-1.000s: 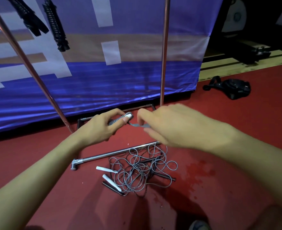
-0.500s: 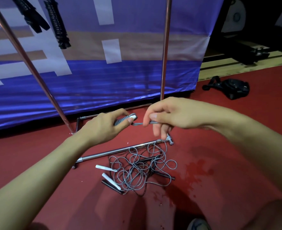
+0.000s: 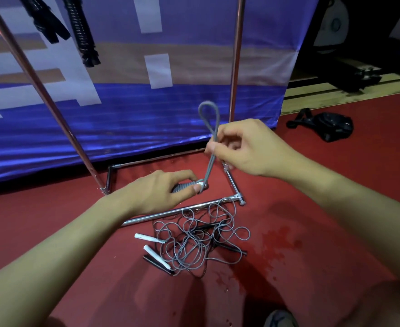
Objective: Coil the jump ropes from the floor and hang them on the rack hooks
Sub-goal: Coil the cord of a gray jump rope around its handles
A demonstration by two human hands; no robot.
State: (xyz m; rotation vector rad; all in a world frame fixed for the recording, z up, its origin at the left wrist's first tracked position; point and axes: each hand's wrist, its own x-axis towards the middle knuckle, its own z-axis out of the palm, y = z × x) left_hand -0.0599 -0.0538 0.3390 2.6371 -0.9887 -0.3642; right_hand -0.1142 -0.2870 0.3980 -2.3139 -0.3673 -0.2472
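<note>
My left hand [image 3: 161, 193] grips a coiled grey jump rope bundle [image 3: 186, 185] by its handles, low above the red floor. My right hand [image 3: 243, 147] pinches a doubled strand of the same grey rope, and a loop [image 3: 208, 115] of it stands up above my fingers. A tangled pile of grey and black ropes [image 3: 199, 241] with white handles [image 3: 149, 237] and black handles lies on the floor below my hands. Two coiled black ropes [image 3: 83, 29] hang from the rack at the top left.
The metal rack has a slanted pole [image 3: 41, 95], an upright pole [image 3: 236, 55] and a base bar [image 3: 177, 212] on the floor beside the pile. A blue banner [image 3: 123, 114] hangs behind it. A black bag [image 3: 328, 126] lies at the right.
My right hand has risen and pulled a loop of grey rope up from the bundle. My left hand has sunk a little lower with the bundle.
</note>
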